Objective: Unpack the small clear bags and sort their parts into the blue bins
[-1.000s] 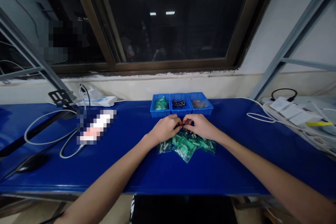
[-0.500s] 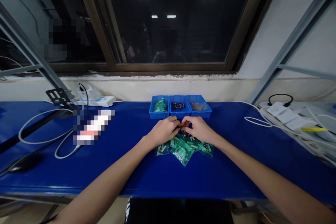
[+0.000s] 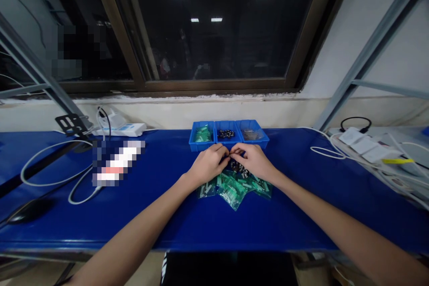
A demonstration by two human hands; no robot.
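Note:
My left hand and my right hand meet fingertip to fingertip just in front of the blue bins. Both are closed in a pinch; whatever lies between the fingers is too small to make out. Below the right hand is a small pile of dark and silvery metal parts. Nearer to me, several green-tinted clear packets with pale strips in them lie spread under and between both hands.
Three blue bins stand in a row: the left bin holds green packets, the middle bin dark-and-silver parts, the right bin thin clear items. White cables and a black mouse-like object lie left, white adapters right.
Both hands have shifted slightly, the right one's fingers drawing closer together and uncovering more of the metal parts. The packets and bins stay in place; the view has moved a little.

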